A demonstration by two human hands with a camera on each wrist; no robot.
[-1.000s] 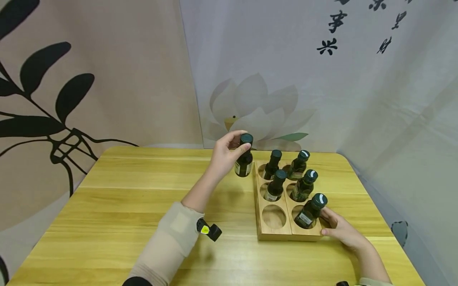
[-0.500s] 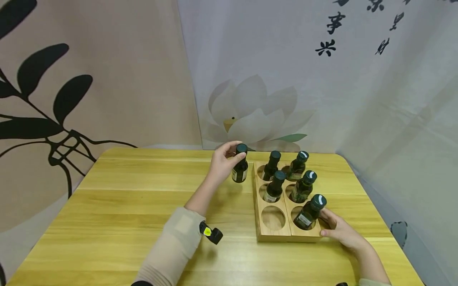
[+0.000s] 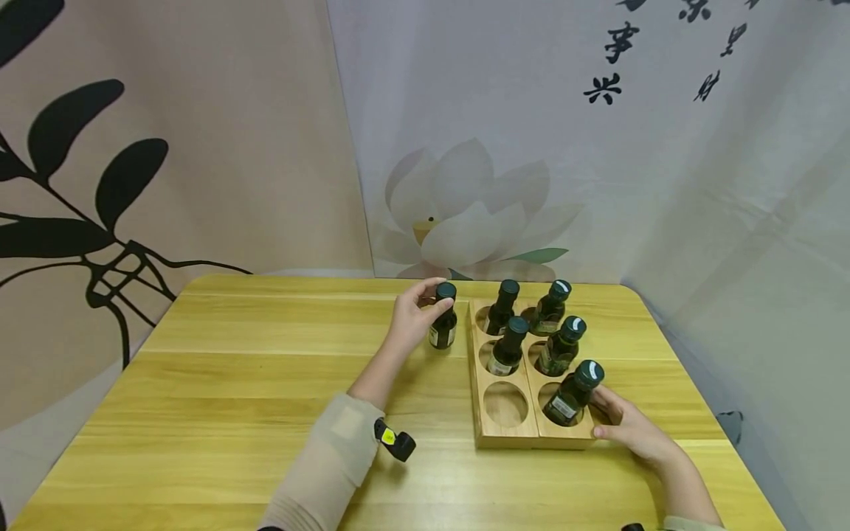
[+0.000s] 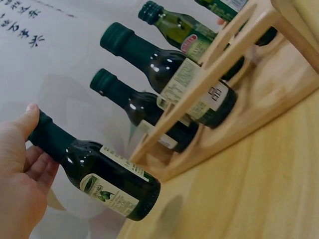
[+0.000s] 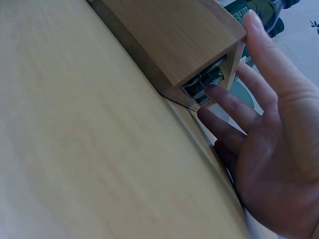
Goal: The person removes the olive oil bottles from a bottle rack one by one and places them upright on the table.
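One bottle [image 3: 443, 331] has sunk lower, neck pinched in the left hand [image 3: 409, 316], the right hand [image 3: 636, 429] spread against the rack [image 3: 531, 426]

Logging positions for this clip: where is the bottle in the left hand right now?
In the head view, the held bottle is just left of the wooden rack, beside its far-left bottle, pinched near its top by the left hand.

Left hand [image 3: 413, 317] pinching; right hand [image 3: 631, 426] loosely spread, nearer and to its right.
The left forearm [image 3: 332, 464] slants back from its hand, left thumb [image 4: 28, 122] opposed to curled fingers [image 4: 44, 169]; the right thumb [image 5: 274, 59] stands apart from gently bent fingers, the right forearm [image 3: 690, 483] running back and outward.
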